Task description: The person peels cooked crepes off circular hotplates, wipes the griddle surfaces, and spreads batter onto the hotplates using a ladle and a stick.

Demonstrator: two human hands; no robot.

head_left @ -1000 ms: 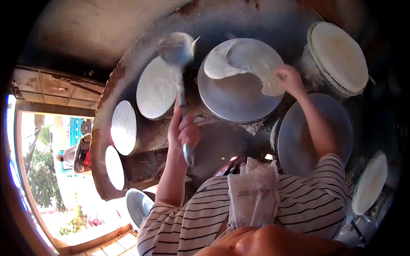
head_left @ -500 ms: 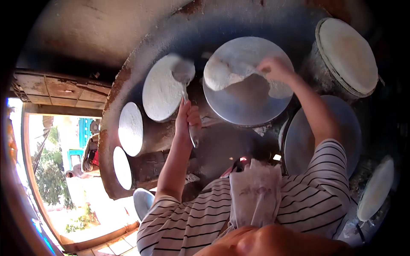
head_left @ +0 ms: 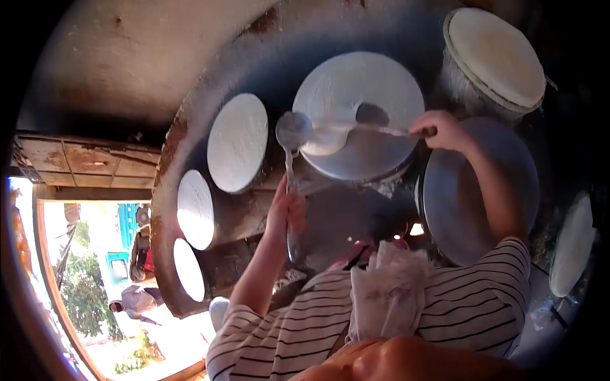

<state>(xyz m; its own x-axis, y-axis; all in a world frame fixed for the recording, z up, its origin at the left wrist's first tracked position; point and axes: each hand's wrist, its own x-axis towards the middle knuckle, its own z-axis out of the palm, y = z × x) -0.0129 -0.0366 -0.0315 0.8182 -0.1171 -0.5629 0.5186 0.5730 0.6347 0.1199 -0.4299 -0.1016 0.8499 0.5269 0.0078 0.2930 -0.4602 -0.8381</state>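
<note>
My left hand [head_left: 287, 209] is wrapped round the handle of a metal ladle [head_left: 293, 131], whose bowl is at the left edge of the middle round griddle [head_left: 387, 155]. Closed round the dark grip of a long thin tool [head_left: 397, 131], my right hand [head_left: 445, 130] is at the griddle's right edge. The tool reaches left across the griddle, its far part blurred near the ladle. White batter [head_left: 343, 79] covers much of the griddle's upper part, with a dark patch [head_left: 372, 114] near the middle.
White-topped round plates [head_left: 238, 143] line the left side. A drum with a pale round top [head_left: 495, 60] stands at the upper right, above a bare grey griddle [head_left: 480, 190]. Another pale disc [head_left: 572, 246] is at the far right. Outside at left, a person [head_left: 136, 301] is visible.
The ladle has moved from over the left plate to the middle griddle's edge. My right hand has moved right and down, and the long tool now shows in it. More white covers the griddle's upper part.
</note>
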